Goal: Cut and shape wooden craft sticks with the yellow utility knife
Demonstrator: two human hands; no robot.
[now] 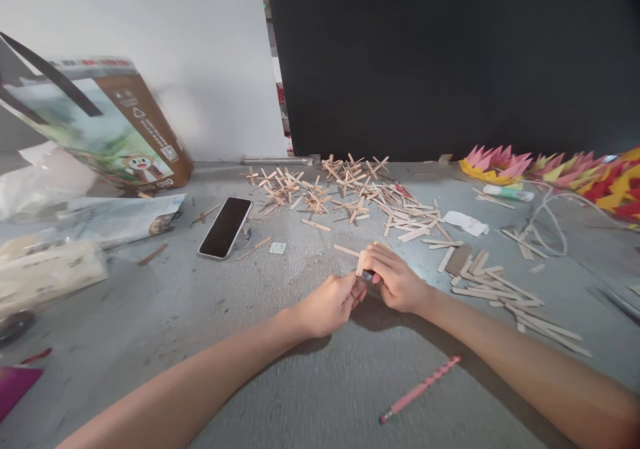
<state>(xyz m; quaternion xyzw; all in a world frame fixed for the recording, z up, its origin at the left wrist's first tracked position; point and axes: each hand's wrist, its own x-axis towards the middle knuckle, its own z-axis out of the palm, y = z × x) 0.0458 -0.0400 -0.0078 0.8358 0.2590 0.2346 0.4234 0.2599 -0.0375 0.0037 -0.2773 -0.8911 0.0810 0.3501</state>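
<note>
Evidently, from the head view, the wooden stick (pixel 361 263) sits between both hands above the grey table (pixel 280 395): the left hand (pixel 327 305) seems to pinch its lower end, while the right hand (pixel 395 279) has fingers bunched together around its upper part, hiding much. A steady left pinch and light right pressure would suit this best. Whether the thin stick (pixel 345 250) poking leftward is gripped, I cannot tell. Crossed sticks (pixel 353 175) heap beyond; loose sticks (pixel 493 293) near the right forearm (pixel 500 349) could scatter if brushed. A pink pencil (pixel 420 390) lies between the arms.
</note>
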